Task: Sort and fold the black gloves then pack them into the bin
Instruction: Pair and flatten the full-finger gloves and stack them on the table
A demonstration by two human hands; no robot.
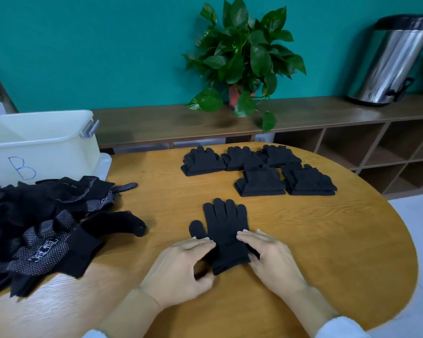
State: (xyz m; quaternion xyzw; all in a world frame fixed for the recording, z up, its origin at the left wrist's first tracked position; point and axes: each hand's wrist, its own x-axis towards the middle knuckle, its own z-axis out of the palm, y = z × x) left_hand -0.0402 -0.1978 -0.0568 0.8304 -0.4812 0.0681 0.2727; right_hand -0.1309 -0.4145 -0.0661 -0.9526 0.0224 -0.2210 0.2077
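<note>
A black glove [224, 230] lies flat on the round wooden table [327, 252], fingers pointing away from me. My left hand [181, 267] rests at its left edge near the cuff, fingers touching the fabric. My right hand [269, 257] lies on its right edge with fingers straight. Several folded black glove stacks [261, 169] sit in two rows at the far side of the table. A loose heap of black dotted gloves [42, 228] covers the table's left side. The translucent bin [39, 145], marked "B", stands at the far left.
Behind the table runs a low wooden shelf unit [352, 132] against a teal wall. On it stand a potted green plant [242, 59] and a steel pedal trash can [391, 62]. White floor [420, 240] shows at the right.
</note>
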